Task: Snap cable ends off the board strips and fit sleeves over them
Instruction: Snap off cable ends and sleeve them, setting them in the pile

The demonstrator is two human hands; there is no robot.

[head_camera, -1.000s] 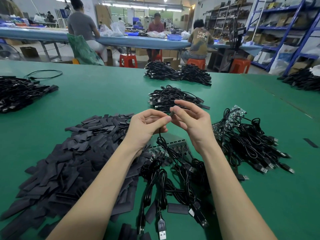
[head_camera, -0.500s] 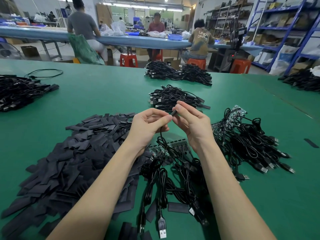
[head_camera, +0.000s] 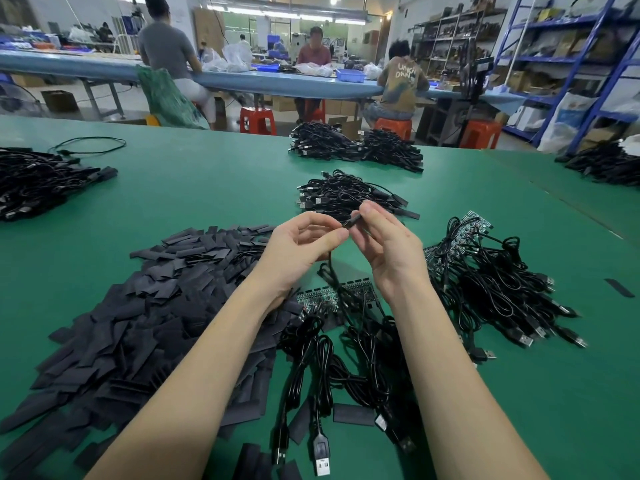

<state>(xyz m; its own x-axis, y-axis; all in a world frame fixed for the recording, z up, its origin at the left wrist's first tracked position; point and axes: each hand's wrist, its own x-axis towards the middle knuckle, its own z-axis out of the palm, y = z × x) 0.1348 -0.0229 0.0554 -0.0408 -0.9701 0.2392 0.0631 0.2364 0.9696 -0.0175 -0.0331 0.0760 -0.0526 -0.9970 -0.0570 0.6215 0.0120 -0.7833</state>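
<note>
My left hand (head_camera: 301, 247) and my right hand (head_camera: 388, 244) meet above the green table (head_camera: 207, 188). Between their fingertips sits a small black sleeve (head_camera: 351, 222) on a cable end. The right hand pinches the sleeve; the left thumb and fingers pinch the cable (head_camera: 329, 261) just below it, which hangs down. Under my wrists lies a green board strip (head_camera: 325, 296) with black cables (head_camera: 346, 358) still attached. A big heap of flat black sleeves (head_camera: 138, 323) spreads to the left.
More board strips with USB cables (head_camera: 502, 289) lie to the right. A pile of sleeved cables (head_camera: 346, 195) sits just beyond my hands, another bundle (head_camera: 356, 147) farther back, and more at the far left (head_camera: 34, 181). People sit at a blue table (head_camera: 242, 81) behind.
The black sleeve has slid further along the cable end between my fingertips; it shows longer and more tilted now. Both hands stay in about the same place.
</note>
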